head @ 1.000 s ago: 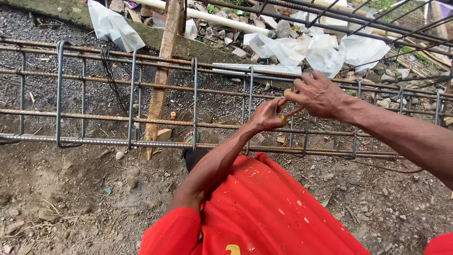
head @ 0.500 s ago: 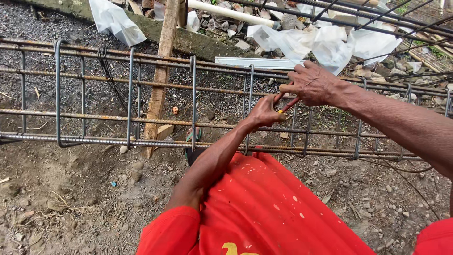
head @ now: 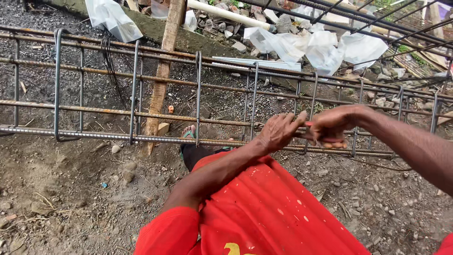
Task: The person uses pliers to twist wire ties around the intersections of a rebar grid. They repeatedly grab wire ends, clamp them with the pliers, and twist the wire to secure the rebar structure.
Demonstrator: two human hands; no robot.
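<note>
A long rebar cage of rusty bars and dark stirrups lies across the dirt in front of me. My left hand curls its fingers around the near lower bar, where a stirrup crosses it. My right hand touches it from the right, closed around a small red-handled tool whose tip is hidden between the fingers. I cannot make out any tie wire at the joint. My red clothing fills the bottom of the view.
A wooden post stands upright through the cage at left of centre. My foot in a green sandal rests under the bars. White plastic sheets, a white pipe and rubble lie behind. More bars slant at the top right.
Both hands have come down from the upper bars to the near lower bar and closed together. The right hand has turned with the red tool.
</note>
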